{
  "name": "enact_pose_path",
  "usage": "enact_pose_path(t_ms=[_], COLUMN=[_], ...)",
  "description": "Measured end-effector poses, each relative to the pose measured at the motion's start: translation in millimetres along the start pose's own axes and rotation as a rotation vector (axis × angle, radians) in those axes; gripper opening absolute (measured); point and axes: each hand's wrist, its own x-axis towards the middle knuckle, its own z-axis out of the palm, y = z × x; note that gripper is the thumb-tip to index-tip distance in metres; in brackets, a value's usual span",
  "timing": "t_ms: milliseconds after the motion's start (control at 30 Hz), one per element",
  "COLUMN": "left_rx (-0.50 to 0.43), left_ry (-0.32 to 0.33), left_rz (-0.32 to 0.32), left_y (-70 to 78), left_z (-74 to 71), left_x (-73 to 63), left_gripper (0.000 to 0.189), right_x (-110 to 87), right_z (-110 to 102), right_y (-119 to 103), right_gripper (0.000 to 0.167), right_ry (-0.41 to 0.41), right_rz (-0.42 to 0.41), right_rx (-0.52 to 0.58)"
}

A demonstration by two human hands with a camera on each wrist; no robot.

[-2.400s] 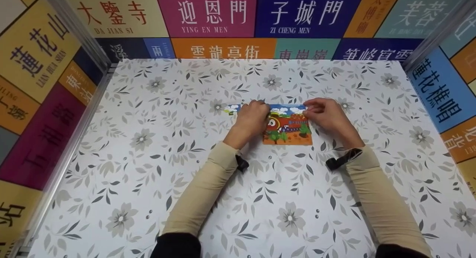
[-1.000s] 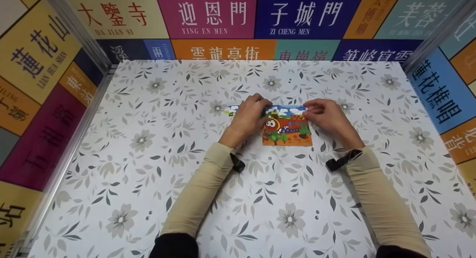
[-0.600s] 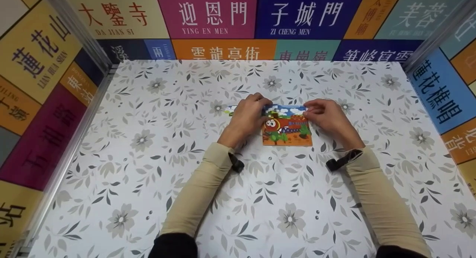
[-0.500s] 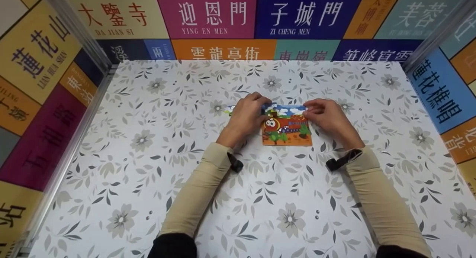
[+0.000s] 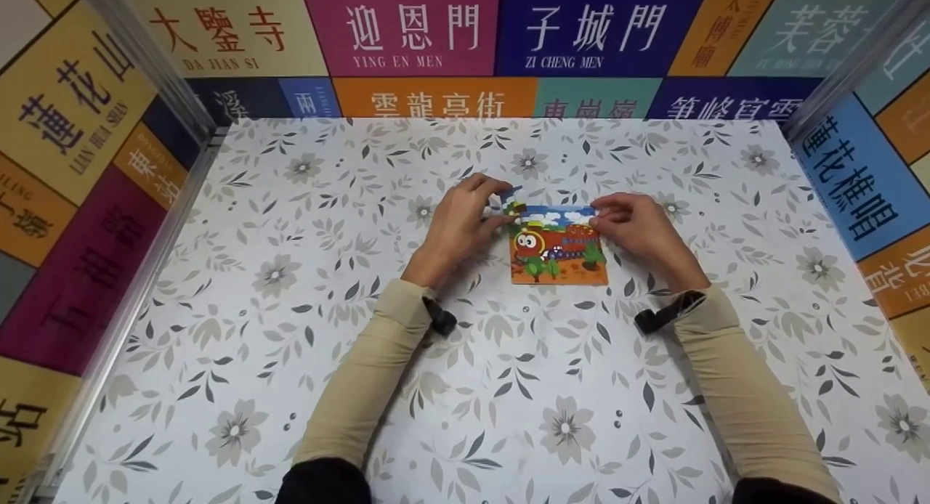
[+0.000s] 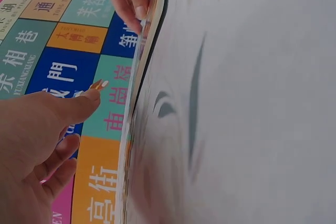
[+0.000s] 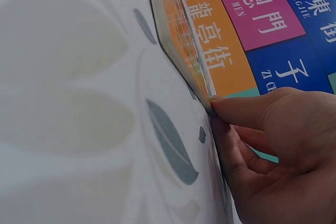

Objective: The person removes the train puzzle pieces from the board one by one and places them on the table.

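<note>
On the left of the board (image 5: 559,253), a wall (image 5: 80,271) of bright signs goes up. Next is a tan sleeve (image 5: 363,377) with a black thing (image 5: 442,320) at the cuff. The left hand (image 5: 456,224) is by the board's far left corner. Its fingers are a little apart, pinching a small piece (image 5: 514,208) with blue and green on it. The piece is held up off the board, over that same corner.

The board lies flat on the bench (image 5: 567,359), between the two hands. It shows a red train with big eyes, blue sky, white clouds, green bushes and orange ground. The bench under it is white with grey flowers and leaves.

On the board's right, the right hand (image 5: 639,228) has its thumb and finger close together, pinching the board's edge near the far right corner.
</note>
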Motion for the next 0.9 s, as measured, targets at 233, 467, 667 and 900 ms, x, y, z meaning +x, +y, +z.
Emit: enact_pose_path(t_ms=[233, 467, 667, 900], left_rx=[-0.091, -0.117, -0.146, -0.193], left_ry=[0.011, -0.011, -0.002, 0.021], left_rz=[-0.034, -0.075, -0.061, -0.043], left_y=[-10.4, -19.2, -24.5, -38.8], left_z=[-10.5, -18.4, -26.3, -36.0], left_x=[-8.5, -12.0, -12.1, -20.5], left_gripper=[0.045, 0.046, 0.046, 0.045], right_x=[0.7, 0.0, 1.6, 1.0], right_z=[1, 1, 0, 0], right_y=[1, 1, 1, 1], right_gripper=[0.040, 0.042, 0.042, 0.041], right_ry=[0.005, 0.002, 0.001, -0.003], right_rz=[-0.014, -0.012, -0.002, 0.014], right_rx=[-0.020, -0.009, -0.007, 0.009])
